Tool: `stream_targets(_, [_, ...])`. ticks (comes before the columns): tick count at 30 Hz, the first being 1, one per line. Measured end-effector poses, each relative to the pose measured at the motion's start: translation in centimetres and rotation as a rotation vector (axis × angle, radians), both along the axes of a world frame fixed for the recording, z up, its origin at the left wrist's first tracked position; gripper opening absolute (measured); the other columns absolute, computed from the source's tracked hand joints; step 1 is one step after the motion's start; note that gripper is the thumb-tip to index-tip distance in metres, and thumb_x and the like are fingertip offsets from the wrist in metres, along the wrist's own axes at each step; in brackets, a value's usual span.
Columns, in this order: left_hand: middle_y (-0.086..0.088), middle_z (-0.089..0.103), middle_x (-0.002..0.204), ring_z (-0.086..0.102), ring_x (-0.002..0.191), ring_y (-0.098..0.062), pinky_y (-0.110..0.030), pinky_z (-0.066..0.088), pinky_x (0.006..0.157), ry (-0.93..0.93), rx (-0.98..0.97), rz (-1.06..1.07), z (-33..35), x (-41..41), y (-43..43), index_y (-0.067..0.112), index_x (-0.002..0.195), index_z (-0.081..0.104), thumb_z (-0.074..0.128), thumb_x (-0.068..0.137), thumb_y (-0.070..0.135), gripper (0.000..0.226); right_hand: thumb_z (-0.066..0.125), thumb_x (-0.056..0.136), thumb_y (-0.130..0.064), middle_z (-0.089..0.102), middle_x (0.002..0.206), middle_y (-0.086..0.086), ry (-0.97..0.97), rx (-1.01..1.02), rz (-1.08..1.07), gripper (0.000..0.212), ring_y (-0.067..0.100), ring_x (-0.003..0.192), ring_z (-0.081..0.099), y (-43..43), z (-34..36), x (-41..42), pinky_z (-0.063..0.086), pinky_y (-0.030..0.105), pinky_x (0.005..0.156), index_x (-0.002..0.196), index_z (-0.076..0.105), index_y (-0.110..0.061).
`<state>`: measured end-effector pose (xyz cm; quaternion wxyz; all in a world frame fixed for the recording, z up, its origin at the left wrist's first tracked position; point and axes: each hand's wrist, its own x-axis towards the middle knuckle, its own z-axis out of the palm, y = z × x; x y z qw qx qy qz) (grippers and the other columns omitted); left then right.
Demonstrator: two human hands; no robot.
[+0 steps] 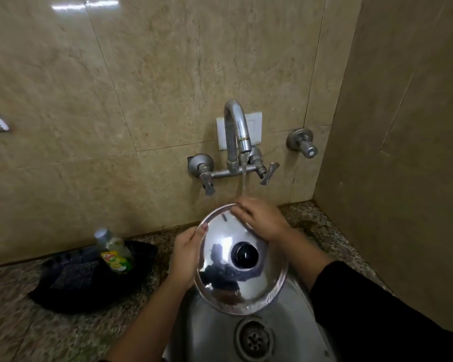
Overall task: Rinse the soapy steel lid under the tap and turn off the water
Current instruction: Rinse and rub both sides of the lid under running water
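Observation:
A round steel lid [220, 273] with a black knob [245, 254] is held tilted over the steel sink [293, 333]. My left hand [186, 252] grips the lid's left rim, thumb on top. My right hand [262, 220] lies over the lid's far rim with its fingers spread on the steel. A thin stream of water [243, 184] runs from the wall tap [237, 131] down onto my right hand and the lid's top edge. The tap has a left lever [207, 182] and a right lever [268, 173].
A dish soap bottle [114, 250] stands in a black tray [71, 278] on the speckled counter at the left. The sink drain [254, 340] lies below the lid. A separate wall valve [302, 142] sits right of the tap. A tiled side wall closes the right.

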<state>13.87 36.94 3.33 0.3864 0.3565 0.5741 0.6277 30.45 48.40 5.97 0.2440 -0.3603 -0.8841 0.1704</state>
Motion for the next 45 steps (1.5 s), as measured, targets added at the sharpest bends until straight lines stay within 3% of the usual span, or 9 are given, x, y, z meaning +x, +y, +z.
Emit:
stream_targets(5, [-0.019,0.058,0.078,0.052,0.073,-0.026,-0.034,0.044,0.067,-0.079,0.014,0.039,0.7,-0.7,-0.1,-0.01,0.086,0.06,0.056,0.093,0.02,0.031,0.041,0.095,-0.052,0.068,0.097,0.005,0.078,0.035,-0.209,0.043,0.024,0.092,0.061,0.4,-1.4,0.6,0.046,0.038,0.078,0.1,0.063,-0.016])
stream_targets(9, [-0.005,0.052,0.053,0.045,0.052,-0.017,-0.027,0.039,0.055,0.102,-0.001,0.031,1.5,0.6,0.2,0.005,0.061,0.059,0.056,0.093,0.024,0.037,0.042,0.097,-0.048,0.065,0.108,0.0,-0.029,0.231,-0.058,0.034,0.018,0.105,0.054,-1.3,1.0,-2.4,0.035,0.039,0.096,0.112,0.06,-0.023])
stream_targets(16, [-0.005,0.07,0.075,0.064,0.072,-0.021,-0.032,0.052,0.07,-0.235,0.02,0.18,-0.1,0.8,-1.3,0.009,0.08,0.069,0.058,0.092,0.019,0.019,0.042,0.086,-0.071,0.067,0.074,-0.001,0.351,-0.349,-0.576,0.06,0.021,0.078,0.064,-0.2,-1.0,0.6,0.044,0.032,0.063,0.077,0.067,-0.017])
stream_targets(24, [-0.021,0.072,0.083,0.065,0.072,-0.026,-0.032,0.05,0.068,0.101,-0.147,-0.194,2.9,-0.1,1.0,-0.002,0.088,0.071,0.061,0.09,0.028,0.031,0.056,0.081,-0.066,0.057,0.063,-0.01,-0.02,-0.013,-0.017,0.039,0.01,0.061,0.054,-0.7,2.1,-1.6,0.048,0.035,0.062,0.061,0.05,-0.033])
stream_targets(29, [-0.01,0.073,0.078,0.067,0.073,-0.023,-0.033,0.052,0.072,-0.12,-0.105,-0.043,1.2,-0.4,-0.3,0.006,0.084,0.071,0.06,0.09,0.025,0.022,0.057,0.079,-0.069,0.067,0.067,-0.004,0.253,-0.238,-0.281,0.048,0.011,0.064,0.061,0.3,0.4,0.9,0.047,0.032,0.059,0.072,0.066,-0.022])
stream_targets(33, [-0.019,0.073,0.091,0.068,0.081,-0.029,-0.038,0.054,0.078,-0.077,-0.215,-0.181,2.0,-0.8,0.3,0.0,0.095,0.07,0.061,0.089,0.028,0.03,0.058,0.082,-0.065,0.058,0.059,0.001,0.137,-0.156,-0.215,0.052,0.013,0.055,0.052,-0.5,0.7,-0.1,0.033,0.03,0.052,0.059,0.054,-0.018])
stream_targets(39, [-0.008,0.073,0.077,0.069,0.07,-0.021,-0.03,0.055,0.065,-0.088,-0.146,-0.039,2.1,-0.4,0.2,0.006,0.087,0.07,0.056,0.092,0.032,0.03,0.038,0.099,-0.04,0.062,0.116,0.003,0.176,0.099,-0.246,0.033,0.021,0.106,0.057,-0.4,-1.3,0.4,0.046,0.037,0.086,0.118,0.059,-0.022])
stream_targets(42, [-0.016,0.072,0.092,0.066,0.086,-0.031,-0.044,0.053,0.083,-0.173,-0.178,0.114,1.1,-0.8,0.2,0.008,0.09,0.069,0.055,0.092,0.04,0.035,0.022,0.096,-0.048,0.043,0.149,0.002,0.146,0.046,-0.422,0.056,0.021,0.138,0.036,-1.6,-5.1,1.9,0.027,0.045,0.113,0.144,0.038,-0.024])
stream_targets(45, [-0.017,0.07,0.092,0.065,0.084,-0.033,-0.046,0.052,0.084,-0.166,-0.233,0.158,0.9,-0.5,0.3,0.01,0.087,0.066,0.053,0.092,0.043,0.036,0.029,0.097,-0.04,0.029,0.157,-0.001,0.061,0.17,-0.196,0.054,0.015,0.147,0.017,-4.3,-7.0,1.8,0.012,0.042,0.119,0.149,0.028,-0.025])
